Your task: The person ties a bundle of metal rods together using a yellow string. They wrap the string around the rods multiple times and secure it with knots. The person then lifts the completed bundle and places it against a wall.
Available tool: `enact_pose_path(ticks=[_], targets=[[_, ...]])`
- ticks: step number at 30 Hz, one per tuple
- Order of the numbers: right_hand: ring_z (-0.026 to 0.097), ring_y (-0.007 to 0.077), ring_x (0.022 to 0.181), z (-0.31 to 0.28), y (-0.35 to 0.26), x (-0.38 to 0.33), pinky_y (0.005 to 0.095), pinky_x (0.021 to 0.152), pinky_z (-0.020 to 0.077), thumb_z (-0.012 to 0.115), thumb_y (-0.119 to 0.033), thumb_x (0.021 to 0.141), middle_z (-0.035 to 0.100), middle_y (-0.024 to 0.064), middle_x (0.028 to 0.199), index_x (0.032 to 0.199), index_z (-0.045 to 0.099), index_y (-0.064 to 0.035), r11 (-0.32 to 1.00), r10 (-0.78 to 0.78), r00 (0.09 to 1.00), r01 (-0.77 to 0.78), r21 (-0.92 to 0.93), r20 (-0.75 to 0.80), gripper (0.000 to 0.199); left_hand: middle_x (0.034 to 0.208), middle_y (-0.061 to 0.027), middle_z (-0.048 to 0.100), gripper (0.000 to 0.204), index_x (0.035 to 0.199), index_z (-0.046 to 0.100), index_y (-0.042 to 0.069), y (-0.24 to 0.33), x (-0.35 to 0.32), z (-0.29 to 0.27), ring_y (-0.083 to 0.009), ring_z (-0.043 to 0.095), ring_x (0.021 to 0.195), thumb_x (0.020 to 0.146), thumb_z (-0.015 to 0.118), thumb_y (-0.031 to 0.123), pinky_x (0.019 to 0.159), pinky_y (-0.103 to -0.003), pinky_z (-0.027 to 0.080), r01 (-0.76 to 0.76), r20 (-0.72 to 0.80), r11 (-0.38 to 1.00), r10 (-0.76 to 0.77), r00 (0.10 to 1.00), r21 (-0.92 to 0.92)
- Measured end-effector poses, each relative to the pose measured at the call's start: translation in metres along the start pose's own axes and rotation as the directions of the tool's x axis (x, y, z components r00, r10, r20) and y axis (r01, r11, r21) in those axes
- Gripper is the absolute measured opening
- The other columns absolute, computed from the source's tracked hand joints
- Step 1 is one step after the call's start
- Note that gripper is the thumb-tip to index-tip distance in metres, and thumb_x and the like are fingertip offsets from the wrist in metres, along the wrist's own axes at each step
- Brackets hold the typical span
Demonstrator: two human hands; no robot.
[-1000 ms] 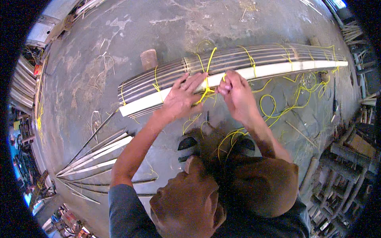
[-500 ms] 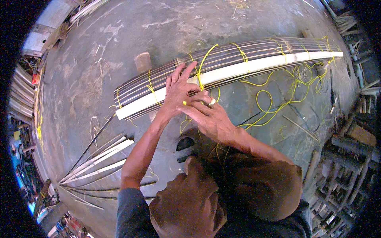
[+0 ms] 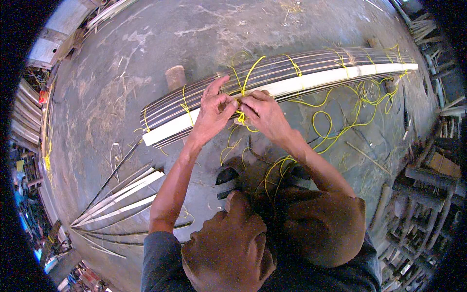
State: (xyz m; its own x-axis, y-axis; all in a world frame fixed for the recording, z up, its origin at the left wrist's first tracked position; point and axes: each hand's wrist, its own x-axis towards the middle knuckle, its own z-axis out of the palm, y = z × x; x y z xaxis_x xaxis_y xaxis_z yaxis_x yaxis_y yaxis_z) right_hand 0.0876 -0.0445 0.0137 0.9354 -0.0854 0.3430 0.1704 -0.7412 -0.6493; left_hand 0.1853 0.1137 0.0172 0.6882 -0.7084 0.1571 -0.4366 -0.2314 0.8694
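Observation:
A long slatted panel of dark, thin strips lies before me, tied across at intervals with yellow cord. Along its near side runs a wide pale slat. Over this slat, left of the panel's middle, both hands meet at a loose tie of yellow cord. My left hand pinches the cord between thumb and forefinger, its other fingers raised. Close beside it, my right hand has its fingertips closed on the same cord. A cord loop stands up above the panel behind the hands. The fingertips partly hide the knot.
Loose yellow cord lies coiled on the floor at the right. Pale and dark strips fan out at the lower left. A short round block sits behind the panel. Stacked wood lines the right side.
My hands have come apart from their crossed position. The right hand has moved up onto the slat, and both hands now pinch the cord there. The panel has barely shifted.

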Motion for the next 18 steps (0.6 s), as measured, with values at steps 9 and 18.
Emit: enact_pose_path(ticks=[9, 18], targets=[[0.058, 0.0201, 0.071, 0.002, -0.007, -0.008, 0.0333, 0.066, 0.0445, 0.060, -0.015, 0.090, 0.061, 0.0057, 0.080, 0.092, 0.057, -0.0027, 0.886, 0.297, 0.945, -0.325, 0.331, 0.133, 0.013, 0.144, -0.0130, 0.040, 0.011, 0.079, 0.061, 0.004, -0.008, -0.008, 0.003, -0.0353, 0.031, 0.136, 0.078, 0.069, 0.012, 0.111, -0.047, 0.024, -0.133, -0.023, 0.951, 0.145, 0.989, 0.281], [0.047, 0.0079, 0.068, 0.007, -0.001, -0.034, 0.0233, 0.059, 0.0385, 0.055, -0.017, 0.096, 0.055, 0.0001, 0.075, 0.121, 0.046, -0.0077, 0.563, 0.465, 0.862, -0.466, 0.682, 0.205, 0.028, 0.143, -0.0102, 0.041, 0.013, 0.077, 0.065, 0.007, -0.007, -0.006, 0.022, -0.0336, 0.033, 0.134, 0.075, 0.072, 0.017, 0.106, -0.049, 0.027, -0.187, -0.073, 0.906, 0.231, 0.970, 0.379]])
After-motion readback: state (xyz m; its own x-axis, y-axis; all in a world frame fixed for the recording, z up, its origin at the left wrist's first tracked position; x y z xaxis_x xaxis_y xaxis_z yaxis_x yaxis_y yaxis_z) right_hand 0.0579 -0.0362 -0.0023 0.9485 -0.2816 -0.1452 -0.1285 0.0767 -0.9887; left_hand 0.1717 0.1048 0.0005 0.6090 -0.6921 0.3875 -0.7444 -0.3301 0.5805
